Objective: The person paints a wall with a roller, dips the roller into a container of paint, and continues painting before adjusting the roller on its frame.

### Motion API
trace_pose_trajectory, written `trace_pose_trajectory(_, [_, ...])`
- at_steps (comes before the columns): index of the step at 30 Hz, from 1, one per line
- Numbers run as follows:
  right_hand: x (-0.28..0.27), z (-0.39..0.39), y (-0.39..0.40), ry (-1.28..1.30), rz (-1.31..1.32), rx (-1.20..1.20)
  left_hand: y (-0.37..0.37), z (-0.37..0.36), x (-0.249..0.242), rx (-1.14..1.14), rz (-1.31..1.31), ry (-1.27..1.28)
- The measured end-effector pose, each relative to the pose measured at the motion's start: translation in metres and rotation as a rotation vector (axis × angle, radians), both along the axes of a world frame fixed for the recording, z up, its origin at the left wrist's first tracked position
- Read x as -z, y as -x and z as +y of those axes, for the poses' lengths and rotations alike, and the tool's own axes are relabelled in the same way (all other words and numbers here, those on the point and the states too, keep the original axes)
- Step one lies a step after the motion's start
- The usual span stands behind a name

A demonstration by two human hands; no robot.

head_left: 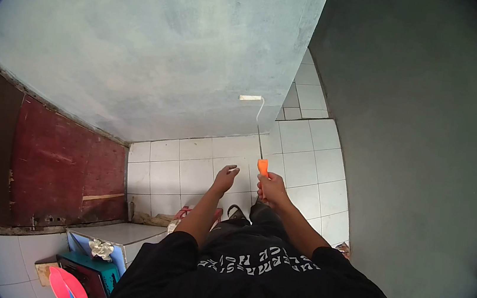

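Observation:
My right hand point(271, 189) is wrapped round the orange handle of a paint roller point(262, 167). Its thin wire frame runs up to a short white roller sleeve point(250, 98), which overlaps the lower part of a patchy pale grey-white wall point(161, 50) near the wall's right edge. To the left, my left hand point(226, 178) hovers over the floor with nothing in it, its fingers loosely apart.
White tiles point(194, 170) cover the floor. A dark red board point(61, 163) stands at left, and a dark grey wall point(416, 159) rises at right. Below left are a pink basin point(65, 286) and a teal box point(98, 269). Reddish slats point(184, 211) sit beside my feet.

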State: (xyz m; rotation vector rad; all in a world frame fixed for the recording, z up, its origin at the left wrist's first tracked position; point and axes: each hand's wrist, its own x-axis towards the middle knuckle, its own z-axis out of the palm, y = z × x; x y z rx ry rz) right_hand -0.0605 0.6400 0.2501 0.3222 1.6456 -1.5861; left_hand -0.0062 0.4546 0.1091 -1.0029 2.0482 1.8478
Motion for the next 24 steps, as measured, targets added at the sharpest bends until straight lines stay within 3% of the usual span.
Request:
trace_pose_trajectory(3, [-0.023,0.001,0.005,0.053,0.017,0.013,0.018,-0.003,-0.016,0.060,-0.045,-0.034])
trace_pose_trajectory(7, [-0.096,0.027,-0.014,0.098,0.077,-0.006,0.042,0.005,-0.062,0.035,-0.074,-0.191])
trace_pose_trajectory(11, [-0.184,0.062,-0.036,0.123,0.162,-0.008,0.055,0.011,-0.073,0.024,0.041,-0.226])
trace_pose_trajectory(14, [-0.200,0.081,-0.049,0.157,0.298,-0.037,0.052,0.016,-0.061,0.041,0.023,-0.217])
trace_pose_trajectory(17, [-0.179,0.082,-0.050,0.207,0.356,0.007,0.045,0.020,-0.033,0.050,-0.030,-0.211])
trace_pose_trajectory(22, [-0.052,0.062,-0.030,0.180,0.289,0.024,0.017,0.020,-0.010,-0.002,-0.095,-0.177])
trace_pose_trajectory(24, [0.021,0.060,-0.035,-0.080,0.612,0.063,0.003,0.013,-0.009,-0.038,-0.119,-0.107])
